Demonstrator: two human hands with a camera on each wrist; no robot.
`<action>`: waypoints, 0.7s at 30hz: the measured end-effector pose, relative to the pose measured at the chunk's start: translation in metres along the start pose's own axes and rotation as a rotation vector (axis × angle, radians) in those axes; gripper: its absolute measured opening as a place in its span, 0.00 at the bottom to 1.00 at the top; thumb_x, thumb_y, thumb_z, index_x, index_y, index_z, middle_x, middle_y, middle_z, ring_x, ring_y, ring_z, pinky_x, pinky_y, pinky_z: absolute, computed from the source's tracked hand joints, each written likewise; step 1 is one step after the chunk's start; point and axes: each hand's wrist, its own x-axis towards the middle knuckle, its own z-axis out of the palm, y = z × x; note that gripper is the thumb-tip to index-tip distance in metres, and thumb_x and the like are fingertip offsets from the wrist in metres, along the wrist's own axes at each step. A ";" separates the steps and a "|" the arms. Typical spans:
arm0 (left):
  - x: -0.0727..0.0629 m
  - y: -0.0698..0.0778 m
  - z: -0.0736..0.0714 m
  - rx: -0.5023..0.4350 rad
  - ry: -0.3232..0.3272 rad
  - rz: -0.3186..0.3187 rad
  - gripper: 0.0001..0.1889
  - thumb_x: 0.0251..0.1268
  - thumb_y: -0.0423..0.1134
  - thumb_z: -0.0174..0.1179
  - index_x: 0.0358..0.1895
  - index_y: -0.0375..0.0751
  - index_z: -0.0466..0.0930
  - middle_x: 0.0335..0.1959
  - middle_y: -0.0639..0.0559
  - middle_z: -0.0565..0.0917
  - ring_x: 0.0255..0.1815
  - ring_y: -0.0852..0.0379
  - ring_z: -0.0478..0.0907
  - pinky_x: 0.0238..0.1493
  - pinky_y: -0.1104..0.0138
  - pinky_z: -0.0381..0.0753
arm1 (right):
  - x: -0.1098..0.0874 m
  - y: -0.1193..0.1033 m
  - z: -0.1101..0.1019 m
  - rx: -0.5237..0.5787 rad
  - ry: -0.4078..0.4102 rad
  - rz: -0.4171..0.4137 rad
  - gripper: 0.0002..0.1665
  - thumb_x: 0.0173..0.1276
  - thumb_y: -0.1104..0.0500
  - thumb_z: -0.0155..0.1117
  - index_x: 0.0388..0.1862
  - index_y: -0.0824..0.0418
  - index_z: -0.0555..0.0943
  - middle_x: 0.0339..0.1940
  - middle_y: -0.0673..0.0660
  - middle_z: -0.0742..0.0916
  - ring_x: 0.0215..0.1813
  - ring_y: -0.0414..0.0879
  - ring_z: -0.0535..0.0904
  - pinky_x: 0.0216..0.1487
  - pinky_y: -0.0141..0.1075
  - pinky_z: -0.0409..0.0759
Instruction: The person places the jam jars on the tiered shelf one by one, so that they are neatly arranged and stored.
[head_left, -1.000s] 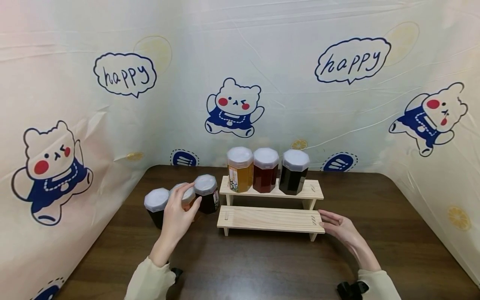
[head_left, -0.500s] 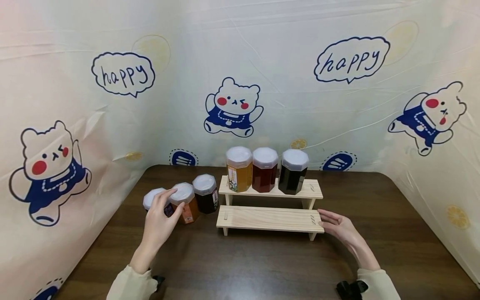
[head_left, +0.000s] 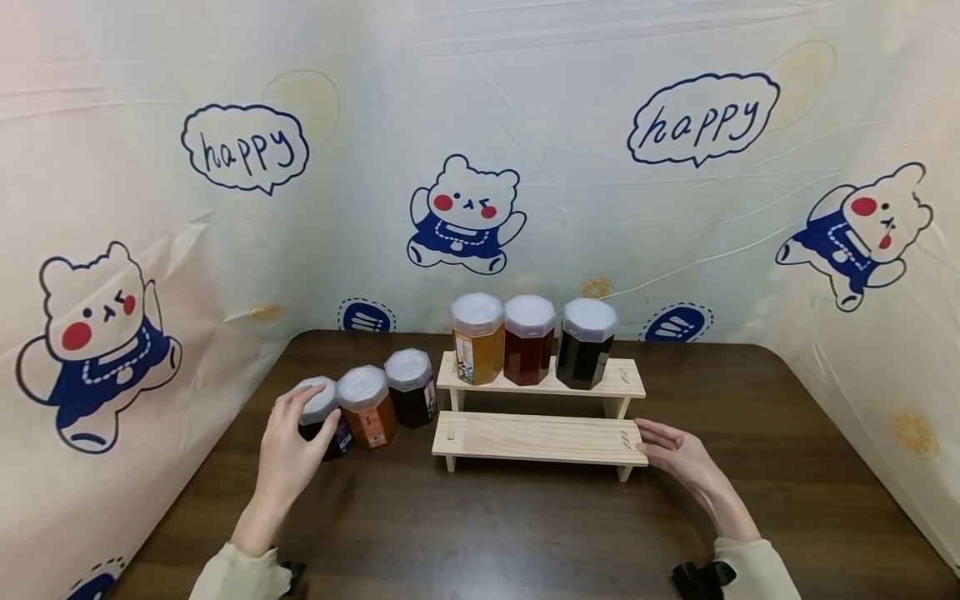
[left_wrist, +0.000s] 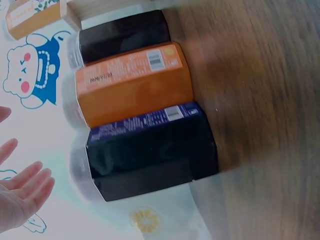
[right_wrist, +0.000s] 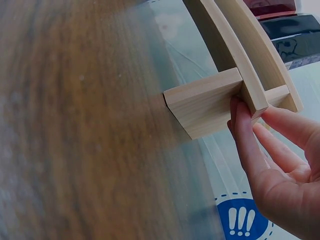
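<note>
In the head view my left hand is beside the leftmost jar, dark with a white lid, its spread fingers and thumb overlapping the lid. The left wrist view shows that jar's purple label and the fingers apart from it, above the lid. Right of it stand an amber jar with an orange label and another dark jar. My right hand pinches the right end of the front step of a two-step wooden rack, thumb and finger on opposite faces of the board in the right wrist view.
On the rack's back step stand a golden jar, a red jar and a dark jar, all white-lidded. The brown table ends at a printed curtain behind and at both sides.
My left hand has moved left along the row of jars, from the amber one to the leftmost dark one, which now sits slightly further right. My right hand stays at the rack.
</note>
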 end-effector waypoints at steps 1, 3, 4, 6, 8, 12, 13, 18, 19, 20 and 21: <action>0.000 -0.002 0.000 0.001 0.004 -0.005 0.21 0.42 0.26 0.64 0.46 0.32 0.75 0.46 0.35 0.72 0.48 0.38 0.67 0.45 0.49 0.64 | 0.000 0.000 0.000 -0.003 -0.002 -0.001 0.36 0.60 0.63 0.59 0.64 0.74 0.56 0.60 0.69 0.69 0.46 0.35 0.76 0.45 0.31 0.75; 0.001 -0.006 -0.001 0.001 0.013 -0.012 0.21 0.42 0.27 0.64 0.45 0.32 0.75 0.46 0.34 0.72 0.48 0.38 0.67 0.45 0.49 0.63 | 0.000 0.000 0.000 0.000 -0.001 -0.003 0.36 0.60 0.63 0.59 0.64 0.74 0.56 0.59 0.68 0.70 0.46 0.35 0.76 0.44 0.31 0.75; 0.001 -0.008 -0.002 0.004 0.017 -0.012 0.20 0.42 0.27 0.64 0.45 0.32 0.76 0.46 0.34 0.72 0.48 0.38 0.66 0.45 0.49 0.63 | 0.000 0.001 0.000 0.006 -0.001 -0.003 0.37 0.60 0.64 0.59 0.64 0.74 0.56 0.59 0.67 0.71 0.46 0.35 0.76 0.44 0.31 0.75; 0.001 -0.012 -0.002 0.008 0.024 -0.009 0.20 0.41 0.26 0.65 0.44 0.31 0.76 0.46 0.33 0.72 0.47 0.37 0.66 0.45 0.48 0.62 | 0.001 0.001 0.000 0.019 -0.003 -0.005 0.37 0.59 0.64 0.60 0.64 0.75 0.56 0.58 0.64 0.72 0.46 0.35 0.76 0.44 0.31 0.75; 0.002 -0.016 -0.003 0.014 0.026 -0.009 0.20 0.41 0.26 0.65 0.43 0.30 0.76 0.45 0.32 0.72 0.46 0.36 0.65 0.44 0.48 0.62 | 0.001 0.002 0.000 0.031 -0.006 -0.007 0.38 0.59 0.64 0.60 0.64 0.75 0.55 0.57 0.61 0.74 0.46 0.35 0.76 0.44 0.31 0.75; 0.002 -0.025 -0.003 0.031 0.010 -0.022 0.20 0.41 0.27 0.65 0.43 0.30 0.76 0.46 0.31 0.71 0.45 0.35 0.63 0.43 0.48 0.60 | 0.001 0.002 0.000 0.037 -0.008 -0.009 0.39 0.59 0.64 0.60 0.64 0.75 0.55 0.56 0.59 0.75 0.46 0.35 0.76 0.44 0.31 0.75; 0.003 -0.027 -0.002 0.037 0.001 -0.029 0.20 0.41 0.28 0.65 0.43 0.30 0.76 0.46 0.31 0.71 0.45 0.35 0.63 0.44 0.48 0.60 | 0.001 0.002 0.000 0.036 -0.008 -0.009 0.39 0.58 0.64 0.60 0.64 0.75 0.55 0.56 0.59 0.75 0.46 0.35 0.76 0.45 0.31 0.75; 0.003 -0.035 0.001 0.071 -0.074 -0.077 0.21 0.43 0.33 0.65 0.45 0.31 0.74 0.50 0.29 0.66 0.49 0.32 0.60 0.47 0.45 0.56 | 0.001 0.002 0.000 0.036 -0.011 -0.011 0.39 0.59 0.64 0.60 0.64 0.75 0.55 0.56 0.59 0.74 0.46 0.35 0.76 0.45 0.31 0.75; 0.003 -0.037 0.001 0.077 -0.092 -0.090 0.22 0.44 0.34 0.65 0.46 0.31 0.74 0.51 0.29 0.65 0.50 0.31 0.59 0.48 0.44 0.55 | 0.001 0.002 0.000 0.037 -0.011 -0.012 0.39 0.59 0.64 0.60 0.64 0.75 0.55 0.56 0.59 0.75 0.46 0.35 0.76 0.45 0.31 0.75; 0.003 -0.038 0.001 0.082 -0.111 -0.106 0.22 0.45 0.34 0.65 0.47 0.32 0.73 0.52 0.29 0.64 0.51 0.31 0.58 0.48 0.43 0.54 | 0.001 0.002 0.000 0.038 -0.012 -0.012 0.39 0.59 0.64 0.60 0.64 0.75 0.55 0.55 0.59 0.75 0.46 0.35 0.76 0.45 0.31 0.75; 0.002 -0.038 0.002 0.086 -0.129 -0.121 0.23 0.46 0.35 0.64 0.48 0.32 0.72 0.53 0.28 0.62 0.52 0.30 0.58 0.48 0.42 0.54 | 0.001 0.002 0.000 0.039 -0.012 -0.013 0.39 0.59 0.64 0.60 0.64 0.75 0.55 0.55 0.58 0.75 0.46 0.35 0.76 0.45 0.31 0.75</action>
